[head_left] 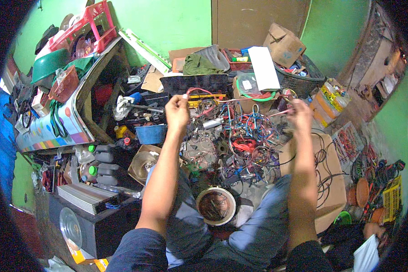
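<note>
Bright green walls (163,27) enclose the cluttered room, with a plain brown panel (245,27) set in them between twelve and one o'clock. Near the middle, spreading toward three o'clock, lies a tangled heap of red, blue, white and black wires (254,129). Between ten and eleven o'clock, close to the centre, the left hand (177,112) is raised, its fingers pinched on a thin pinkish-red insulated wire (200,89) that arches away above the heap toward two o'clock. Between two and three o'clock, the right hand (300,113) is raised and blurred, its fingers closed on a short pale pink strand (280,113) pointing toward nine; whether both are one wire, I cannot tell. A round blue plastic basket (149,134) sits at nine o'clock, a round white-rimmed bucket (216,222) at six between the knees, and brown flattened cardboard (333,199) at four. At eight, a black box-shaped cabinet (109,235) carries a ridged silver metal unit (87,197).
</note>
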`<state>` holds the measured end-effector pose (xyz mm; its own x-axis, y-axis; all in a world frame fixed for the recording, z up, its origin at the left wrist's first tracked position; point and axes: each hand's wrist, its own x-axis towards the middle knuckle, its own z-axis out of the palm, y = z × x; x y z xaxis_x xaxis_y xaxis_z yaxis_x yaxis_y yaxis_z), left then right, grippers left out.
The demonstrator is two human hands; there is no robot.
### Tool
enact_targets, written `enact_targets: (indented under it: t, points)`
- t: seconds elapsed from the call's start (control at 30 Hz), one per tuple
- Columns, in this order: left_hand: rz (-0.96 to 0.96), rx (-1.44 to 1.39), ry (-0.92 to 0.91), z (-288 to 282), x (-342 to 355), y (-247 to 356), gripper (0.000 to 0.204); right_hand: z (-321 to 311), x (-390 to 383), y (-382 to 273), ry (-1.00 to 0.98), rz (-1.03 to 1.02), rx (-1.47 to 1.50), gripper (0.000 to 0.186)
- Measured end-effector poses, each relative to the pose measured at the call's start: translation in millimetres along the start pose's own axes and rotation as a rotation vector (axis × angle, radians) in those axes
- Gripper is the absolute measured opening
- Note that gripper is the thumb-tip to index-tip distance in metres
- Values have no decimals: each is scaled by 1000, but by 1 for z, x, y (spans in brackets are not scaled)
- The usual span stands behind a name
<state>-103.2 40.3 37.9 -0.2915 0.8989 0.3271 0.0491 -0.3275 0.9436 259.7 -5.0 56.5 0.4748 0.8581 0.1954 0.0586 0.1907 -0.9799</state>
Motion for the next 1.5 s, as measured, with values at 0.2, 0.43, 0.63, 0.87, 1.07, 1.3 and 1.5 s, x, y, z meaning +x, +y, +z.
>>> enact_targets:
  t: [0.2, 0.43, 0.63, 0.87, 1.07, 1.3, 1.5]
  points:
    - [-57, -132, 66, -26, 9, -3, 19, -116, 45, 75, 567, 131, 99, 24]
    - [-75, -68, -65, 16, -9, -2, 21, -31, 9, 61, -173, -71, -852, 42]
    - [-77, -129, -189, 64, -36, 5, 20, 69, -61, 45, -747, -324, -579, 49]
    - [-85, -148, -180, 52, -36, 7, 20, 114, -80, 40, -853, -19, -340, 21]
    - [-109, -207, 22, 0, -1, 3, 18, 23, -13, 12, -264, -503, -314, 41]
    - [-89, -279, 157, -39, 22, -1, 18, -125, 48, 77, 515, -153, -360, 34]
    - [-9, -77, -78, 17, -3, -2, 19, -64, 29, 92, -122, -17, -911, 43]
